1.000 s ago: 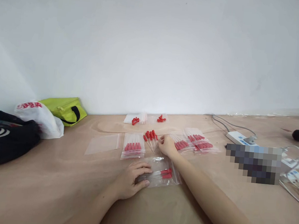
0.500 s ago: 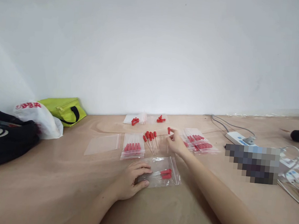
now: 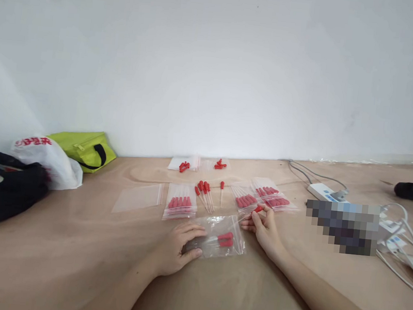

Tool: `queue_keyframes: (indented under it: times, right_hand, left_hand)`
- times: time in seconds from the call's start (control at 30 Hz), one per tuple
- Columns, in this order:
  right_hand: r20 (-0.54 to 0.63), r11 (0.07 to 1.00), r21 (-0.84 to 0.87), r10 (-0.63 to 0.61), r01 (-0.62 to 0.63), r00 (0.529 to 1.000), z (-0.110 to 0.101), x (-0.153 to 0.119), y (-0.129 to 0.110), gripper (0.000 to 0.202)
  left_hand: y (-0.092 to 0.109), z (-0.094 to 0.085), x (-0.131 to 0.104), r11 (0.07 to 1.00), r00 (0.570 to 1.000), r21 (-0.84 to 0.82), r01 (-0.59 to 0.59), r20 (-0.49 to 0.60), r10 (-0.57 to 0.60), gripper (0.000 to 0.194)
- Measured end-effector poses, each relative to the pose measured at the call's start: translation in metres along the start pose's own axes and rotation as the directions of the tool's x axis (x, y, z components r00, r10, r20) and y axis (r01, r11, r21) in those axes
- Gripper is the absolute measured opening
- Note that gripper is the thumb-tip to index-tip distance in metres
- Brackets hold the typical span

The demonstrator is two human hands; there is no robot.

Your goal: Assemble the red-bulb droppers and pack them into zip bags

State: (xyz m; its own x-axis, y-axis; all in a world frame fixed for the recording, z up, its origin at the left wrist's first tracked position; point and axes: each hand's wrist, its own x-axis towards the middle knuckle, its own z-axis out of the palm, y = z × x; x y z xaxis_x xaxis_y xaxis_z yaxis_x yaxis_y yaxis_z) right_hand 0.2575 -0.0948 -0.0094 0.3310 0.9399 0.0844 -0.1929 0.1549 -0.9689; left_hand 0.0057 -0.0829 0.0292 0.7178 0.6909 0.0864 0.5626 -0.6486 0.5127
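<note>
My left hand rests on the left end of a clear zip bag, which holds red-topped droppers. Between the fingertips of my right hand is the red bulb of a dropper, just above the bag's right end; its thin tip points down-left to the bag's edge. Several loose droppers lie fanned out behind the bag, with a single dropper to their right. A stack of filled bags is on the left, and further filled bags are on the right.
A flat clear bag lies at left. Red bulbs rest on bags near the wall. A black bag, white bag and green bag stand far left; a power strip with cables is at right.
My right hand has moved toward me and right, bringing the dropper from behind to the clear bag's right end. One dropper now stands apart from the fan. My left hand stays on the bag.
</note>
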Motion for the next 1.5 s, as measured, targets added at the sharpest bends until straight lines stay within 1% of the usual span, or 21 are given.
queue_keyframes:
  times: [0.07,0.13,0.23,0.4,0.5,0.57,0.67,0.73,0.77,0.83,0.9,0.93,0.97,1.0,1.1,1.17,1.27,1.33,1.37,1.43,1.5]
  right_hand:
    - [0.031,0.998,0.05,0.049,-0.05,0.998,0.006,-0.004,-0.001,0.045]
    - [0.073,0.994,0.058,0.088,-0.092,0.993,0.009,-0.007,-0.004,0.042]
    - [0.127,0.994,-0.011,0.114,-0.113,0.985,0.01,-0.011,-0.007,0.041]
    - [0.16,0.978,-0.169,0.148,-0.12,0.976,0.01,-0.012,-0.006,0.042]
    - [0.223,0.968,-0.244,0.117,-0.06,0.968,0.012,-0.012,-0.002,0.034]
    - [0.268,0.947,-0.321,0.075,0.015,0.961,0.012,-0.012,0.0,0.027]
    - [0.371,0.865,-0.467,0.003,0.184,0.928,0.01,-0.01,0.001,0.023]
    - [0.419,0.813,-0.522,-0.017,0.257,0.908,0.008,-0.005,0.0,0.024]
    - [0.409,0.795,-0.547,-0.02,0.263,0.912,0.007,-0.001,-0.001,0.024]
    - [0.32,0.752,-0.613,-0.045,0.243,0.946,0.008,0.009,-0.006,0.021]
    - [0.215,0.658,-0.718,-0.101,0.227,0.971,0.015,0.023,-0.012,0.014]
    - [0.199,0.595,-0.769,-0.125,0.234,0.972,0.021,0.031,-0.014,0.011]
    - [0.194,0.516,-0.826,-0.118,0.227,0.974,0.028,0.039,-0.016,0.009]
    - [0.185,0.487,-0.846,-0.11,0.215,0.977,0.036,0.047,-0.017,0.012]
    - [0.161,0.452,-0.873,-0.081,0.18,0.984,0.064,0.067,-0.012,0.026]
    - [0.122,0.434,-0.891,-0.047,0.13,0.991,0.08,0.077,-0.005,0.029]
    - [0.089,0.422,-0.903,-0.005,0.082,0.996,0.094,0.084,0.0,0.03]
    - [0.102,0.435,-0.896,0.001,0.091,0.995,0.093,0.086,-0.003,0.035]
    - [0.114,0.446,-0.889,-0.004,0.104,0.993,0.089,0.085,-0.007,0.039]
    - [0.136,0.475,-0.87,-0.035,0.136,0.99,0.074,0.081,-0.015,0.05]
    - [0.137,0.531,-0.832,-0.085,0.161,0.987,0.051,0.073,-0.021,0.057]
  left_hand:
    - [0.001,-0.001,-0.001,1.0,1.0,0.014,0.023,-0.006,-0.023,0.038]
    - [0.003,-0.001,-0.001,0.999,0.999,0.021,0.039,-0.012,-0.038,0.04]
    - [0.003,-0.001,-0.001,1.0,1.0,0.008,0.028,-0.015,-0.028,0.043]
    - [0.0,0.0,-0.002,1.0,1.0,-0.013,0.02,-0.016,-0.02,0.045]
    - [-0.001,0.0,-0.002,1.0,1.0,-0.019,0.001,-0.014,-0.001,0.045]
    - [0.001,-0.001,-0.002,1.0,1.0,-0.019,0.0,-0.016,0.0,0.044]
    - [0.004,-0.002,-0.001,1.0,0.999,-0.017,0.0,-0.034,0.0,0.042]
    - [0.005,-0.003,0.0,1.0,0.999,-0.012,-0.01,-0.037,0.009,0.041]
    - [0.005,-0.003,0.0,1.0,0.999,-0.009,-0.016,-0.034,0.016,0.04]
    - [0.005,-0.003,0.001,1.0,0.999,-0.009,-0.03,-0.027,0.03,0.036]
    - [0.003,-0.002,0.001,0.999,0.999,-0.011,-0.044,-0.023,0.043,0.034]
    - [0.002,-0.001,0.001,0.999,0.999,-0.012,-0.049,-0.023,0.049,0.033]
    - [0.001,-0.001,0.001,0.998,0.998,-0.012,-0.054,-0.022,0.053,0.033]
    - [0.001,0.0,0.002,0.998,0.998,-0.013,-0.057,-0.022,0.057,0.032]
    - [-0.001,0.001,0.001,0.998,0.998,-0.017,-0.061,-0.029,0.061,0.032]
    - [-0.001,0.001,0.001,0.998,0.997,-0.024,-0.062,-0.039,0.061,0.032]
    - [-0.001,0.001,0.0,0.997,0.997,-0.037,-0.064,-0.041,0.062,0.032]
    - [-0.001,0.001,0.0,0.997,0.998,-0.041,-0.06,-0.037,0.059,0.032]
    - [-0.001,0.001,0.0,0.998,0.998,-0.042,-0.055,-0.039,0.054,0.033]
    - [-0.001,0.001,-0.001,0.998,0.998,-0.049,-0.046,-0.046,0.043,0.033]
    - [0.0,0.001,-0.001,0.997,0.998,-0.062,-0.045,-0.052,0.042,0.032]
